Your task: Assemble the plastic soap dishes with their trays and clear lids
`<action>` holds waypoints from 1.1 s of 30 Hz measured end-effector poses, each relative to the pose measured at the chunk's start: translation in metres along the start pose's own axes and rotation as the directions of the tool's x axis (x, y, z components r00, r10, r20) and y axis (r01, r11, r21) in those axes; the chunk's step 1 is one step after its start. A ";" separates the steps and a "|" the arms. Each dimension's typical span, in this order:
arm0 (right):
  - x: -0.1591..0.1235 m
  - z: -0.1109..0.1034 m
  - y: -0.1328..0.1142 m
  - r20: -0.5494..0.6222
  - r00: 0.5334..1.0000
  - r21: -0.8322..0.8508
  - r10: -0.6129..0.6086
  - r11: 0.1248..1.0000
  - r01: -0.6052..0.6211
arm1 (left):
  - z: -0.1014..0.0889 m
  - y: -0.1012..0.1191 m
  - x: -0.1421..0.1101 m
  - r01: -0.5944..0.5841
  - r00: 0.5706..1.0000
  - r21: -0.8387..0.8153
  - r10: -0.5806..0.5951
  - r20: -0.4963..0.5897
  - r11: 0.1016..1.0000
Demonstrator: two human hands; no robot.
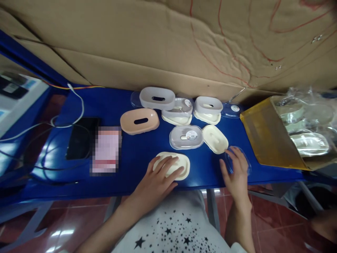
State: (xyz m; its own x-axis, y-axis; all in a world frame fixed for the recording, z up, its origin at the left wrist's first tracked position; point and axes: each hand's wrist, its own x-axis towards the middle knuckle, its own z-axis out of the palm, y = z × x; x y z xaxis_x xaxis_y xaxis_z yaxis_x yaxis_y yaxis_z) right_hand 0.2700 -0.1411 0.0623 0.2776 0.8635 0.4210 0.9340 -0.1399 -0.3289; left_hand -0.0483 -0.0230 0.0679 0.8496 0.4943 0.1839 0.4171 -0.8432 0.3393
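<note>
My left hand (160, 179) rests with spread fingers over a cream oval soap-dish base (185, 165) near the table's front edge. On the right, my right hand (236, 172) touches a clear plastic lid (247, 165), its fingers apart. Just beyond it lies another cream base (216, 138). Beside that is a grey soap dish (184, 140) under a clear lid with a round sticker. Farther back are a peach slotted dish (131, 121), a grey slotted dish (168, 96) and another grey dish (207, 103) on a cream base. A stickered clear lid (230, 110) lies behind.
A cardboard box (258, 133) of plastic-wrapped dishes stands at the right. Left on the blue table (142, 165) are a black device (76, 140), a blurred pink item (106, 151) and cables (81, 105). A cardboard wall (147, 52) rises behind.
</note>
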 end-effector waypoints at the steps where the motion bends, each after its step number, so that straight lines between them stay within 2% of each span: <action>1: 0.010 0.006 -0.010 0.020 0.999 0.026 -0.048 0.999 0.047 | -0.001 -0.002 -0.003 0.022 1.000 0.010 -0.022 -0.015 1.000; 4: 0.040 0.020 -0.035 0.046 0.987 0.080 -0.157 0.985 0.153 | 0.000 -0.010 -0.020 0.105 0.993 0.056 -0.102 -0.057 0.993; 6: 0.056 0.023 -0.048 0.022 0.979 0.105 -0.202 0.974 0.198 | 0.000 -0.014 -0.033 0.161 0.985 0.072 -0.155 -0.081 0.984; 8: 0.065 0.023 -0.060 -0.021 0.969 0.152 -0.247 0.957 0.248 | -0.001 -0.019 -0.041 0.207 0.974 0.052 -0.200 -0.107 0.977; 10: 0.066 0.022 -0.076 -0.004 0.945 0.241 -0.327 0.917 0.318 | -0.008 -0.028 -0.042 0.245 0.960 0.013 -0.241 -0.140 0.969; 13: 0.051 0.028 -0.103 0.140 0.845 0.395 -0.517 0.811 0.431 | -0.025 -0.052 -0.027 0.312 0.927 0.012 -0.301 -0.224 0.950; 15: 0.035 0.036 -0.115 0.210 0.789 0.448 -0.577 0.774 0.447 | -0.038 -0.075 -0.009 0.371 0.907 0.095 -0.339 -0.252 0.924; 18: 0.016 0.049 -0.119 0.284 0.800 0.441 -0.529 0.812 0.381 | -0.049 -0.106 0.018 0.397 0.909 0.232 -0.346 -0.232 0.888; 21: 0.007 0.054 -0.110 0.340 0.825 0.394 -0.452 0.865 0.311 | -0.052 -0.119 0.030 0.367 0.927 0.289 -0.323 -0.189 0.884; 24: 0.005 0.052 -0.097 0.351 0.856 0.347 -0.379 0.902 0.257 | -0.053 -0.105 0.024 0.309 0.937 0.217 -0.258 -0.235 0.926; 27: 0.008 0.051 -0.087 0.353 0.873 0.340 -0.335 0.916 0.214 | -0.053 -0.071 0.007 0.157 0.952 0.095 -0.125 -0.280 0.983; 30: 0.017 0.054 -0.079 0.375 0.860 0.364 -0.347 0.908 0.207 | -0.048 -0.036 -0.009 0.071 0.959 0.019 -0.063 -0.275 0.997; 33: 0.025 0.057 -0.074 0.376 0.844 0.401 -0.382 0.888 0.223 | -0.036 -0.018 -0.019 0.052 0.961 -0.024 -0.057 -0.271 0.998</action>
State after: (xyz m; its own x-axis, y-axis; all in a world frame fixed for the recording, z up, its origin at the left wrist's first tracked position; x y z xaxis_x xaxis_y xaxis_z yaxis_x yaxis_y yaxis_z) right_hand 0.1950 -0.0813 0.0496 -0.2072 0.9646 0.1633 0.8012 0.2631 -0.5374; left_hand -0.0835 -0.0100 0.0914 0.7052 0.5800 0.4077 0.4529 -0.8110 0.3703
